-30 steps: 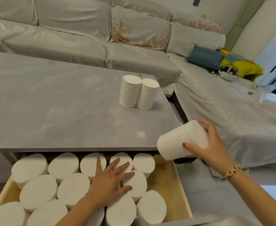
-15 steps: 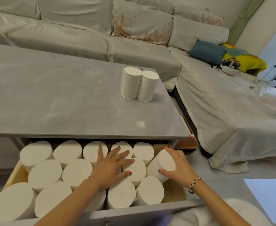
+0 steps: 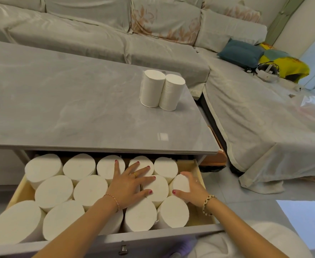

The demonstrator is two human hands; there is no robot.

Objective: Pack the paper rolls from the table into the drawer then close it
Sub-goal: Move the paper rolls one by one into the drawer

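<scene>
Head view: the drawer [image 3: 197, 165] stands pulled out under the table [image 3: 59, 108], packed with paper rolls standing on end, their round faces up. The left hand [image 3: 129, 185] lies flat and spread on the rolls near the middle, fingers straight, pressing them leftward and down, holding nothing. The right hand [image 3: 191, 190] curls round the newest roll [image 3: 180, 183], thumb on its near side and fingers over its far side, seating it in the gap between the packed rolls and the drawer's right wall. This roll appears nearly upright, tilted a little; how deep it sits I cannot tell, as the hand covers its lower part.

Two rolls [image 3: 161, 90] are left on the table, upright and touching each other, near the table's right end. From the hands they lie straight ahead and up, a little to the right of the left hand and just left of the right one. Their long axes are vertical, as the drawer wants them, so no turning should be needed. The right hand seems the nearer and is about to be free, so it is likely the one to reach. Room in the drawer looks scant: a strip along the right wall, and perhaps the near right corner.
</scene>
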